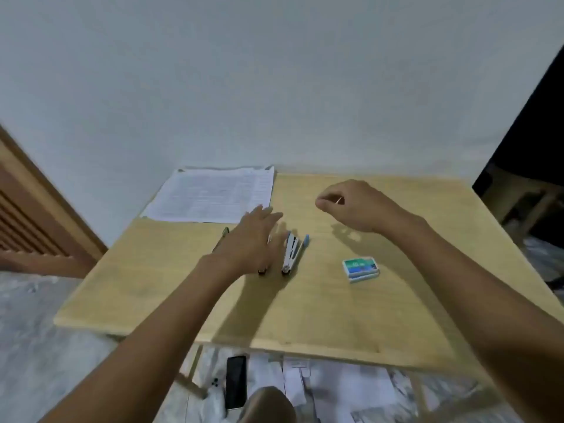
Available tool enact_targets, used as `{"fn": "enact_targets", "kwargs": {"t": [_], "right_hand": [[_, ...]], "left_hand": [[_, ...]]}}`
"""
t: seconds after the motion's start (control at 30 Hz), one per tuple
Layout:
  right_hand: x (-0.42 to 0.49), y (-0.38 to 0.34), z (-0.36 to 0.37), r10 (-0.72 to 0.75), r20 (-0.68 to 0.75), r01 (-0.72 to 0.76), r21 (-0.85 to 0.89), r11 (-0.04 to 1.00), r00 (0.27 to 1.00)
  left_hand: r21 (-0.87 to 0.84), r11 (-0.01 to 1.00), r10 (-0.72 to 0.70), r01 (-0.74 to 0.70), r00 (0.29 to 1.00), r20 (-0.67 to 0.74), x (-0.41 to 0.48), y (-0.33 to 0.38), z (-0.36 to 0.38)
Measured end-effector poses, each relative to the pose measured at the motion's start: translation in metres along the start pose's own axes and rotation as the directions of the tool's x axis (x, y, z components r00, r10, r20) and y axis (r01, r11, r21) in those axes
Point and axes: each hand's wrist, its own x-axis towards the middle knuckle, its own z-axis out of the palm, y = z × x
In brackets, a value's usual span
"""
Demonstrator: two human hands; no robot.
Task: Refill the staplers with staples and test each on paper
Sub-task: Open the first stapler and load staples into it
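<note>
Pale wood table (305, 303) is carrying an opened silver stapler (290, 253) with a blue lid near its middle, a small green-and-blue staple box (361, 269) lying well to its right, and printed paper (213, 195) at the far left corner. Left hand (250, 239) is hovering flat over a second stapler (262, 271), fingers extended and close together, hiding most of it. Right hand (351, 206) is hanging above the table, fingertips pinching something thin, perhaps staples; too blurred to tell.
</note>
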Motion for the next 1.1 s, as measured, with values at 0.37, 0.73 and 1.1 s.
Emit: {"fn": "enact_targets", "kwargs": {"t": [0.37, 0.73, 1.1], "right_hand": [[-0.027, -0.049, 0.108, 0.415, -0.12, -0.429, -0.133, 0.893, 0.902], [-0.03, -0.051, 0.123, 0.441, -0.293, -0.465, -0.012, 0.885, 0.848], [-0.098, -0.095, 0.13, 0.365, -0.494, -0.098, 0.485, 0.869, 0.789]], "left_hand": [[-0.08, 0.993, 0.072, -0.083, 0.989, -0.132, -0.049, -0.035, 0.064], [-0.259, 0.957, 0.058, -0.134, 0.957, -0.284, -0.055, -0.03, 0.06], [-0.668, 0.68, 0.027, -0.302, 0.921, -0.389, -0.089, -0.003, 0.03]]}}
